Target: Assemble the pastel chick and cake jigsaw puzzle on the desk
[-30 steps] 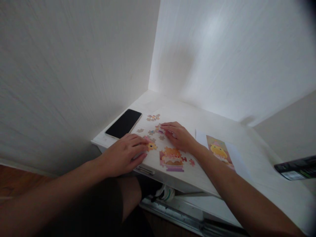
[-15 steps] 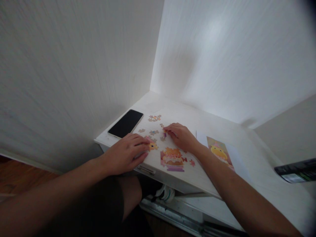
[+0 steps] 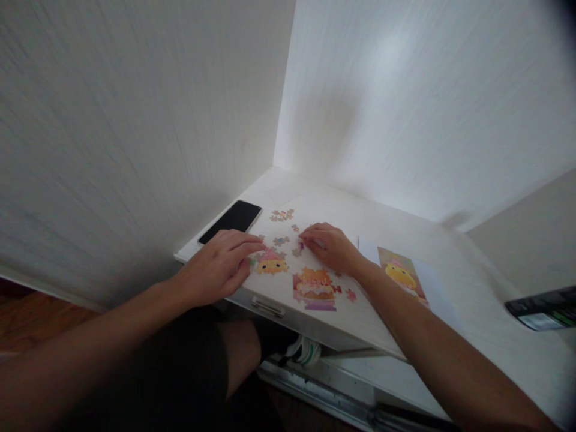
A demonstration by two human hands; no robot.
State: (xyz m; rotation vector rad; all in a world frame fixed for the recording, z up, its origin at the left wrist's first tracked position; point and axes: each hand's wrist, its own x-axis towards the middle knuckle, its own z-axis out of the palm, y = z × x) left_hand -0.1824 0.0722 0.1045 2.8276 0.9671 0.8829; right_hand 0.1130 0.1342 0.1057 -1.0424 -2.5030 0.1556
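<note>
My left hand (image 3: 225, 264) is at the near left of the white tabletop, fingers loosely stretched and apart. Its fingertips lie beside a joined jigsaw section with a yellow face and pink hat (image 3: 271, 262), and the hand covers part of the phone. My right hand (image 3: 330, 246) rests on the table with thumb and fingertips pinched at a small jigsaw puzzle piece (image 3: 300, 245), mostly hidden at the fingertips. Between the hands and the front edge lies a joined cake section (image 3: 314, 288). Loose puzzle pieces (image 3: 281, 241) are scattered around, with more pieces (image 3: 281, 215) farther back.
A black phone (image 3: 231, 219) lies at the left edge near the wall. Right of my right forearm, a picture of the yellow figure (image 3: 402, 274) lies on white paper (image 3: 434, 285). A dark cylindrical container (image 3: 542, 309) is at far right. Walls (image 3: 360, 90) enclose the back.
My left hand has drawn back to the left and slightly up, uncovering the yellow face section. My right hand has stayed nearly in place.
</note>
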